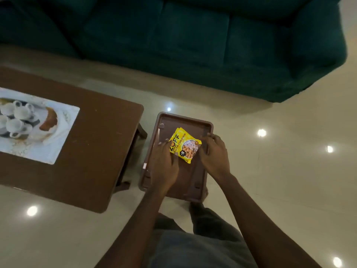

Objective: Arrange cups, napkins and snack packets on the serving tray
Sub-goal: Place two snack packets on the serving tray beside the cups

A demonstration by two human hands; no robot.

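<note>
A brown serving tray (pixel 164 120) sits low in front of me, just right of the coffee table. A yellow snack packet (pixel 185 144) lies flat on its far half. My left hand (pixel 164 165) rests on the packet's left edge, fingers laid out straight over it. My right hand (pixel 214 153) touches the packet's right edge with the thumb, its fingers relaxed over the tray's right rim. What the tray stands on is hidden beneath it. No real cups or napkins are in view.
A brown coffee table (pixel 96 144) stands to the left, its top bearing a printed picture of white cups (pixel 29 122). A dark green sofa (pixel 193 39) runs along the far side. Glossy cream floor (pixel 280 151) lies to the right.
</note>
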